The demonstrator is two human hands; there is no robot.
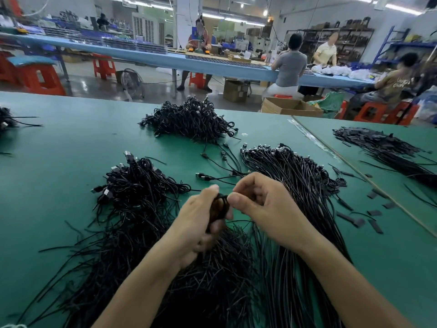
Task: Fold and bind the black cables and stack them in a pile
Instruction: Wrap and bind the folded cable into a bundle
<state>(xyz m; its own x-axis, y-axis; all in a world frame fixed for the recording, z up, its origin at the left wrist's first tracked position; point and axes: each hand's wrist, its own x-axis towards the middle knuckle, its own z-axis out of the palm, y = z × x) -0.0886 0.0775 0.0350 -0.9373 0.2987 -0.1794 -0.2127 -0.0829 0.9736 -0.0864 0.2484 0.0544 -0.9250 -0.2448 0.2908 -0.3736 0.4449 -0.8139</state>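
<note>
My left hand [201, 223] grips a folded black cable [221, 207] above the green table [71, 143]. My right hand [262, 204] is close beside it, thumb and fingers curled and pinching at the top of that same bundle. A loose black cable with a USB plug [203, 176] lies just beyond my hands. A pile of bound cables [189, 119] sits at the far middle of the table. A heap of loose cables [132, 197] lies to the left, and a long straight bunch [295, 185] runs to the right under my right forearm.
Short black strips [376, 213] lie scattered at the right. Another heap of black strips [383, 147] lies on the adjoining table past a seam. A few cables [7, 119] sit at the far left edge. Several people work at a blue bench [165, 59] behind, with red stools and cardboard boxes.
</note>
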